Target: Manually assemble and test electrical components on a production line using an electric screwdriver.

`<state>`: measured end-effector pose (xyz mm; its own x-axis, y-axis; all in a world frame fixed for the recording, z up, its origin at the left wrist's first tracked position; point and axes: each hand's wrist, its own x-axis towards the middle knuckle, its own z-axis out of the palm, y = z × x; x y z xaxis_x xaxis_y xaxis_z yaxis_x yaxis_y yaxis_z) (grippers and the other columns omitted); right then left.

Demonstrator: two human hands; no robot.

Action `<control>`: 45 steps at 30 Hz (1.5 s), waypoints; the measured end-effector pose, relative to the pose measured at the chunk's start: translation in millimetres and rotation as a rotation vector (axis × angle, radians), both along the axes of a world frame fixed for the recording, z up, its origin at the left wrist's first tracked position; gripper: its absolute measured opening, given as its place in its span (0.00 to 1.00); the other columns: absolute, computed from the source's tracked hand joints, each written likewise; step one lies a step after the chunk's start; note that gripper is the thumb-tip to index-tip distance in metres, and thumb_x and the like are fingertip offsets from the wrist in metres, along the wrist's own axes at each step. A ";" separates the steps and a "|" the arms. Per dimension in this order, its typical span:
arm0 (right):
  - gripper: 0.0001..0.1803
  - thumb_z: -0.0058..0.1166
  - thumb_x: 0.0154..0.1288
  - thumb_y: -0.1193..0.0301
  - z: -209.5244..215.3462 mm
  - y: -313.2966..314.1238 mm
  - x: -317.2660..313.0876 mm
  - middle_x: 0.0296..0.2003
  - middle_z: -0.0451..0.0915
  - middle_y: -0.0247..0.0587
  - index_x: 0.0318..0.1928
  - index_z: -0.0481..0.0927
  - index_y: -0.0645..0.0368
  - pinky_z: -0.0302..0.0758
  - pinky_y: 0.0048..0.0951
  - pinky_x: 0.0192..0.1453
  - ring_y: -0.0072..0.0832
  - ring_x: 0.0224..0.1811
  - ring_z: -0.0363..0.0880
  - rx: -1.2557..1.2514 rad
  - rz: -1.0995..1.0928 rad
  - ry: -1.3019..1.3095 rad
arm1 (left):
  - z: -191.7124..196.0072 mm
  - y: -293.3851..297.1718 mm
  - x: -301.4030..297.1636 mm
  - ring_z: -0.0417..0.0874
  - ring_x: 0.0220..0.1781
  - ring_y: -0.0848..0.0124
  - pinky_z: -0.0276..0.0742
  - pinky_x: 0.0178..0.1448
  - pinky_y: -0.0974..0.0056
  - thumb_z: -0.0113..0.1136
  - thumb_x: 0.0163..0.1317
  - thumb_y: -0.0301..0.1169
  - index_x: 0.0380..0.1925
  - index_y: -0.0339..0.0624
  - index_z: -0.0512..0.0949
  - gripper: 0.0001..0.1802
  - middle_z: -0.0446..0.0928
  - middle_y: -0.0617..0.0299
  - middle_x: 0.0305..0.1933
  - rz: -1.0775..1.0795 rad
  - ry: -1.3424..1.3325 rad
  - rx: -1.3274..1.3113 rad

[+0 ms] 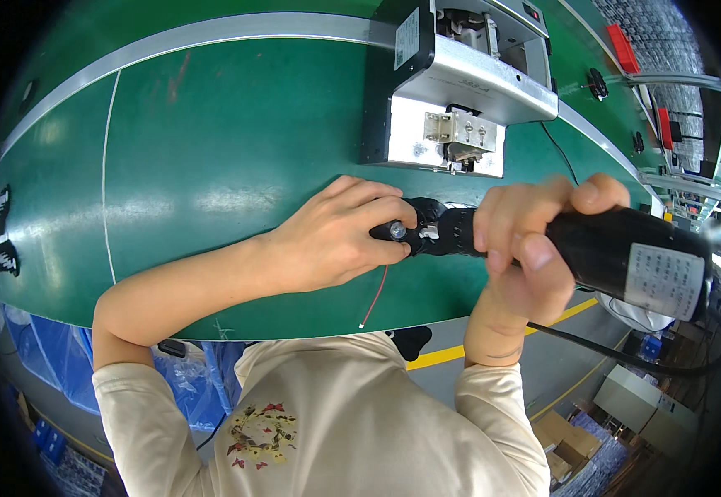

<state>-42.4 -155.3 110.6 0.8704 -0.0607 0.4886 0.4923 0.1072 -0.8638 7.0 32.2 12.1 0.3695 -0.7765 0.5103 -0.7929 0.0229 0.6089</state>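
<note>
My left hand [337, 230] is closed around a small black part [395, 235] on the green table. A bright round spot shows on top of this part, and a thin red wire [377, 296] with a white end trails from it toward the table's near edge. My right hand [530, 244], slightly smeared by motion, grips a black electric screwdriver [597, 248] with a white label and a thick black cable. The tool lies tilted, its tip end pointing left at the black part. Whether the bit touches the part is hidden.
A grey and black screw feeder [481, 79] stands just beyond my hands. The green table [211, 124] has a metal strip [236, 29] along its far side. The screwdriver's cable [626, 360] loops at the right. Blue plastic-lined bins [62, 356] stand below the near edge at left.
</note>
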 end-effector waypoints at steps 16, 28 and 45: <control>0.24 0.58 0.55 0.85 -8.9 0.2 0.9 0.25 0.75 0.39 0.51 0.66 0.61 0.75 0.27 0.35 0.24 0.26 0.75 -0.075 0.137 0.043 | 0.9 1.9 -1.5 0.79 0.59 0.55 0.74 0.58 0.51 0.70 0.52 0.30 0.34 0.49 0.86 0.08 0.78 0.60 0.50 0.013 0.019 0.012; 0.25 0.46 0.62 0.74 35.3 -24.2 35.9 0.25 0.63 0.32 0.61 0.70 0.53 0.66 0.31 0.31 0.21 0.21 0.62 0.103 0.025 -0.171 | 0.9 0.9 -4.4 0.76 0.61 0.58 0.72 0.61 0.53 0.71 0.48 0.29 0.34 0.50 0.84 0.11 0.75 0.62 0.53 0.003 -0.015 0.052; 0.28 0.49 0.59 0.78 10.2 -7.8 -3.9 0.23 0.66 0.33 0.62 0.66 0.56 0.69 0.30 0.26 0.21 0.16 0.64 -0.001 0.080 -0.105 | -2.3 2.8 -3.4 0.78 0.60 0.56 0.74 0.59 0.53 0.70 0.53 0.31 0.34 0.49 0.85 0.08 0.77 0.62 0.51 0.009 -0.032 0.035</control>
<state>-46.4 -163.1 120.9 0.8165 0.0074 0.5773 0.5700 0.1486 -0.8081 3.6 35.0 9.7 0.3609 -0.7908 0.4944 -0.8119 -0.0056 0.5837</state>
